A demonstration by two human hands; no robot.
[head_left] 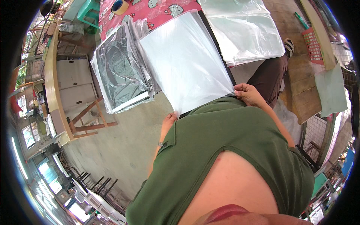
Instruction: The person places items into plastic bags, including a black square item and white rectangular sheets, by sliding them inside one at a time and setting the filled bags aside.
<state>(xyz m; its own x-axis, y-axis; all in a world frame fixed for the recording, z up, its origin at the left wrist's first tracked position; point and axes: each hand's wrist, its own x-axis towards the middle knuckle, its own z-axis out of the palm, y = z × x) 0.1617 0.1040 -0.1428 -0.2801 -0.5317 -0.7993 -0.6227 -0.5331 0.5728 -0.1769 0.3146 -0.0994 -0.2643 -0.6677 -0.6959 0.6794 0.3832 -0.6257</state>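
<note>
A white rectangular sheet in a clear plastic bag (187, 60) lies in front of me, its near edge against my green shirt. My left hand (169, 122) pinches its near left corner. The near right corner is between the fingertips and thumb of my right hand (249, 94). A black strip (218, 45) shows along the bag's right side; what it belongs to is mostly covered. To the left lies a stack of dark flat pieces wrapped in clear plastic (122, 71). On the right is a pile of clear plastic bags (243, 32).
A pink patterned tablecloth (159, 15) covers the table, with a roll of tape (120, 6) at its far left. A green stool (89, 13) stands beyond. At the right are a wooden bench (302, 90) and a red basket (312, 45). A wooden-edged table (56, 93) stands left.
</note>
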